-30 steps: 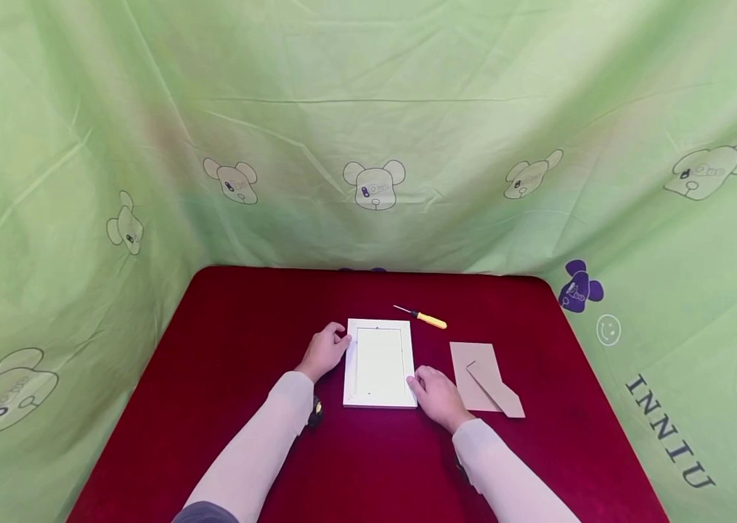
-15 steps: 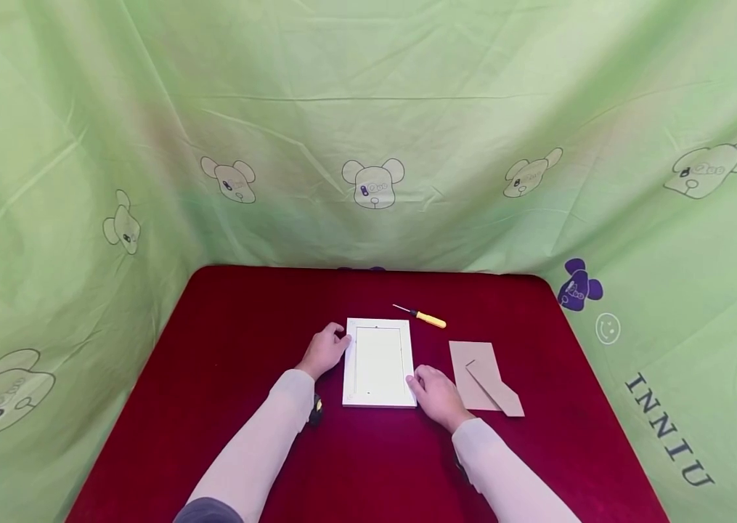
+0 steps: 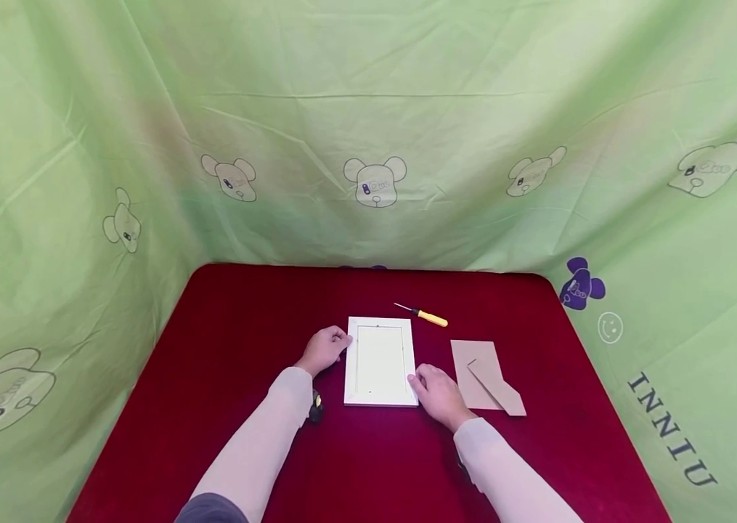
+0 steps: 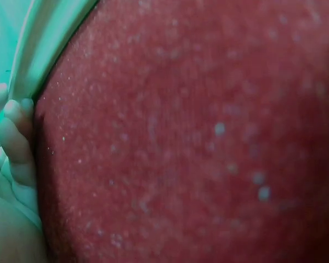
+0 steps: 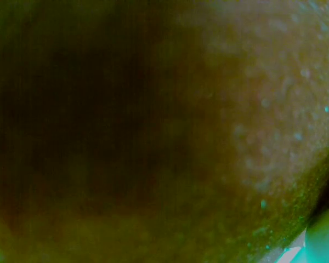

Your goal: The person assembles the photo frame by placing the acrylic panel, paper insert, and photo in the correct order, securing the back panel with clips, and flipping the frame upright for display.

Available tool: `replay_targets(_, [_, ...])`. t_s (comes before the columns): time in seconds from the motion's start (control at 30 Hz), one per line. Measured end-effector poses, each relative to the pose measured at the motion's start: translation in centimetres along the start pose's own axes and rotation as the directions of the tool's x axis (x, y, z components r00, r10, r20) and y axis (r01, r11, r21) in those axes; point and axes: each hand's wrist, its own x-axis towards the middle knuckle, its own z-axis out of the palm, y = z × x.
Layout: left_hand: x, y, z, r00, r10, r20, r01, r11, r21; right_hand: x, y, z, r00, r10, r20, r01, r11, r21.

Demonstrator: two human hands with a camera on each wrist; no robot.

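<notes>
A white rectangular frame [image 3: 414, 356] lies flat on the red table, with a pale panel [image 3: 380, 359] inside its border. At its upper left edge, my left hand [image 3: 324, 350] pinches the border between thumb and bent fingers; those fingers [image 4: 17, 145] also show at the left of the left wrist view, against a pale strip. My right hand [image 3: 438, 394] grips the lower right edge, thumb on top of the border and fingers curled beside it. The right wrist view is dark and blurred, with only a bit of the hand in its lower right corner.
Behind the frame, to the right, lies a screwdriver [image 3: 432, 318] with a yellow handle. A brown backing board [image 3: 473, 352] with an angled stand piece [image 3: 505, 398] lies right of my right hand. Green printed cloth [image 3: 303, 232] surrounds the red table [image 3: 244, 312] at the back and sides.
The fingers of my left hand have drawn closer to the thumb at the frame's left edge. My right hand and the frame look unmoved.
</notes>
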Motion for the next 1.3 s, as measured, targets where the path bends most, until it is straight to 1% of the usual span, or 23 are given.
replay_targets(0.13, [0.2,-0.2,-0.1,0.999,-0.008,0.040,0.008,1.000,-0.022,0.1,0.1,0.1,1.000,0.000,0.001,0.000,1.000,-0.013])
replay_targets(0.23, [0.1,-0.1,-0.1,0.999,-0.019,0.047,0.021,0.999,-0.035,0.1,0.1,0.0,1.000,0.001,0.010,-0.001,1.000,-0.015])
replay_targets(0.5, [-0.5,0.2,0.1,1.000,-0.029,0.002,0.029,0.999,0.043,0.1,-0.1,-0.3,1.000,-0.003,0.008,0.003,1.000,0.003])
replay_targets(0.63, [-0.6,0.1,0.4,0.999,-0.031,-0.012,0.031,0.998,0.053,0.0,-0.1,-0.5,0.999,0.004,0.033,-0.004,1.000,0.014])
replay_targets(0.77, [-0.5,0.1,0.3,1.000,-0.023,-0.010,0.024,0.999,0.047,0.1,-0.2,-0.6,0.999,0.003,0.045,-0.004,1.000,0.024])
replay_targets(0.93, [-0.2,0.0,-0.3,0.999,-0.018,0.028,0.018,1.000,-0.010,0.3,-0.5,-0.8,0.999,-0.005,0.038,0.004,0.999,0.038])
replay_targets(1.07, [-0.1,-0.2,-0.6,0.998,-0.024,0.059,0.028,0.997,-0.073,0.5,-0.6,-0.8,0.998,0.002,0.061,-0.005,0.999,0.052])
replay_targets(1.2, [-0.1,0.1,-0.4,0.997,-0.040,0.060,0.047,0.993,-0.112,0.7,-0.3,-1.3,0.996,0.002,0.084,-0.008,0.997,0.077])
replay_targets(1.3, [-0.2,0.1,0.0,0.996,-0.058,0.068,0.066,0.991,-0.120,0.4,0.0,-1.7,0.995,-0.009,0.098,0.000,0.997,0.083])
